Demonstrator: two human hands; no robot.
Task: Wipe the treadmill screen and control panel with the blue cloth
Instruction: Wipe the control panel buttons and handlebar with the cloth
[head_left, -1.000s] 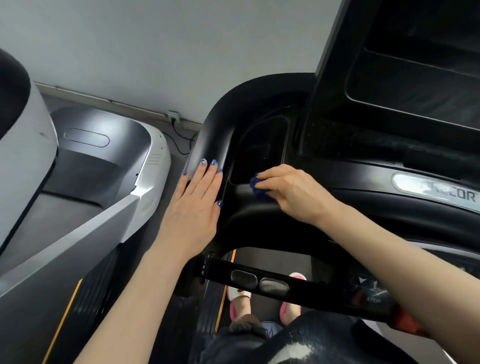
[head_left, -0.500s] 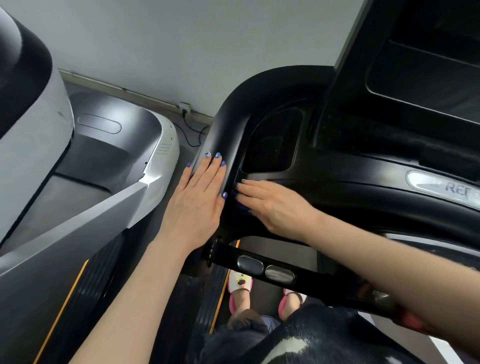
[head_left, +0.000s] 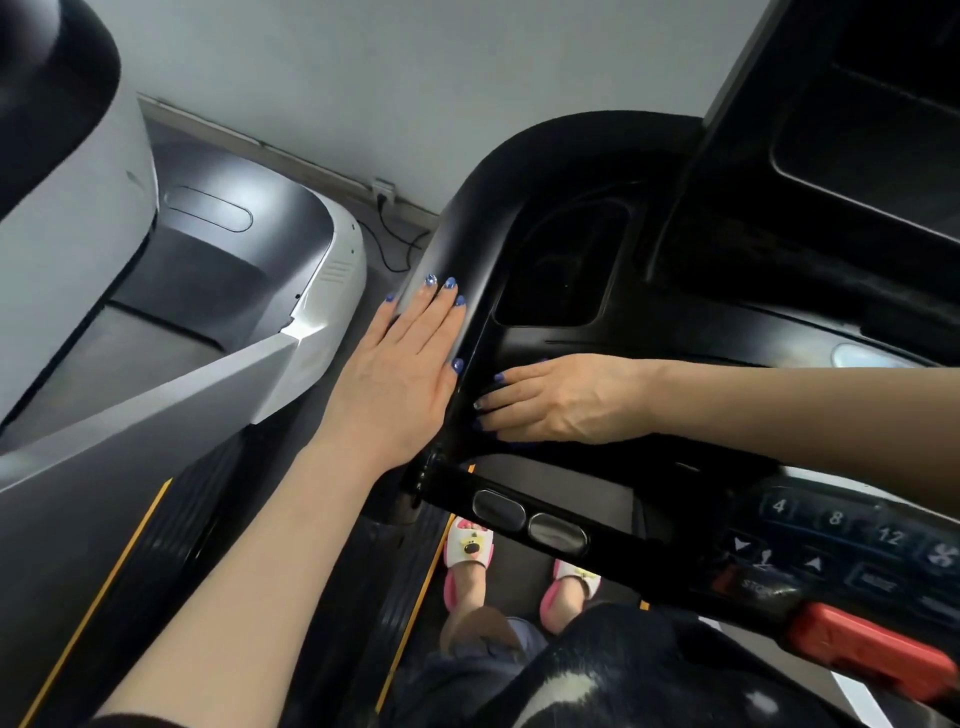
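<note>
Since 1.0 s ago, the right hand (head_left: 563, 400) has been flattened, fingers together, over the barely visible blue cloth (head_left: 519, 444) on the console's (head_left: 675, 364) left ledge for broad contact, while the left hand (head_left: 400, 374), fingers straight and together, is braced against its side.

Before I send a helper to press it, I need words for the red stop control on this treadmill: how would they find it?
Start at the black treadmill console and drop to its keypad with numbers 4, 8 and 12 at lower right. Just below the key marked STOP sits the red stop control. It is the only red part; everything around it is black.
</note>
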